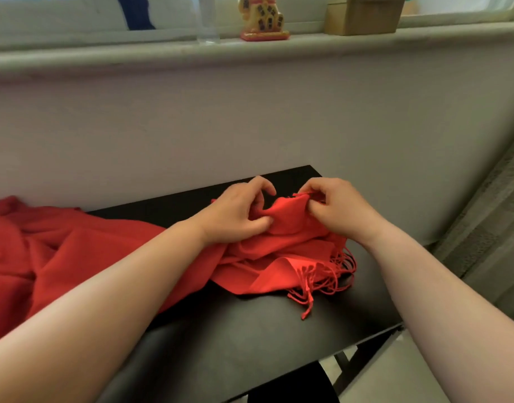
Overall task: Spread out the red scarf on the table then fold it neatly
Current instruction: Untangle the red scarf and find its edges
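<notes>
Lying bunched on the black table (250, 338), the red scarf (75, 257) trails off to the left.
Its fringed end (322, 274) sits near the table's right edge, where the left hand (238, 213) and right hand (337, 207) each pinch a raised fold of cloth. Behind, a windowsill (366, 45) holds a cat figurine (263, 18) and a cardboard box (366, 16).

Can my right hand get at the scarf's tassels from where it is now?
Probably yes: the tassels lie uncovered on the table near the right hand, though it must first release the scarf it pinches.
</notes>
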### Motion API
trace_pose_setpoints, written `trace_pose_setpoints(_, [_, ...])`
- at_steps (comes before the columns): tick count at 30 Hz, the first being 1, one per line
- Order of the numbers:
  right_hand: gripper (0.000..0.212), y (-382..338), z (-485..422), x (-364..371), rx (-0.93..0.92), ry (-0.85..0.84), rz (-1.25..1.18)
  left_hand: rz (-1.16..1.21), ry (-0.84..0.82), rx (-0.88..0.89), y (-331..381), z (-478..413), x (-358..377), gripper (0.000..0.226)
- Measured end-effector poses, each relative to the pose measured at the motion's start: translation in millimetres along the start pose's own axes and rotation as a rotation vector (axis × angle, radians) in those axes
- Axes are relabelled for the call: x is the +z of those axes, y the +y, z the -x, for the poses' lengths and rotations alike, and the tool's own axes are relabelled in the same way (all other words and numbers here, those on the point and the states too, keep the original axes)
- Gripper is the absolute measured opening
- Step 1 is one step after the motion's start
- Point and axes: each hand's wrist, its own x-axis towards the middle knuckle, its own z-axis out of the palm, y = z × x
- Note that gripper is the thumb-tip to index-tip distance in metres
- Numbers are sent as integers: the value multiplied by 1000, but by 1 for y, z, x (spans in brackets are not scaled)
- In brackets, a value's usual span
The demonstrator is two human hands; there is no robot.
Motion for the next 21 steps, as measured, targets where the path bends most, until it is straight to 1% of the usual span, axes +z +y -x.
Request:
trace_pose_setpoints(1, [17,-2,0,-1,-17,29,-18,-56,8,14,-2,-1,-1,29])
trace_pose_setpoints(3, [14,-8,-1,-6,-57,80,-19,-287,78,32,-6,-7,-4,25])
trace_pose_setpoints(5, [15,-14,-3,-11,-85,140,6,-488,247,-65,-8,-14,-11,32])
trace_pose_setpoints(6, [15,-17,-4,-14,-100,190,6,-525,353,-110,-7,-16,-14,36])
trace_pose_setpoints(7, [13,-21,-4,-16,-113,238,-13,-509,428,-115,-3,-18,-17,40])
trace_pose_setpoints(8, [12,-26,-4,-18,-125,265,-47,-450,444,-85,4,-18,-18,45])
trace_pose_setpoints(9, [13,-29,-3,-19,-126,264,-71,-369,403,-39,13,-16,-16,51])
trace_pose_setpoints(11, [20,-33,2,-19,-106,202,-84,-243,284,33,30,-10,-8,61])
trace_pose_setpoints(12, [23,-34,4,-18,-89,162,-107,-216,258,43,36,-7,-3,57])
trace_pose_setpoints(13, [24,-35,8,-17,-68,127,-148,-211,258,37,40,-5,2,45])
trace_pose_setpoints(14, [19,-34,11,-16,-50,107,-209,-217,265,22,42,-4,6,32])
trace_pose_setpoints(15, [12,-34,16,-14,-26,112,-264,-206,264,-4,43,-3,9,23])
trace_pose_setpoints(16, [5,-33,22,-12,-7,142,-309,-165,245,-37,44,-2,12,21])
trace_pose_setpoints(18, [12,-30,36,-7,23,245,-336,-31,193,-99,46,-1,15,18])
trace_pose_setpoints(19, [11,-30,46,-3,32,275,-307,6,162,-129,46,0,15,18])
trace_pose_setpoints(21, [5,-30,66,4,28,243,-212,19,82,-193,46,-1,15,25])
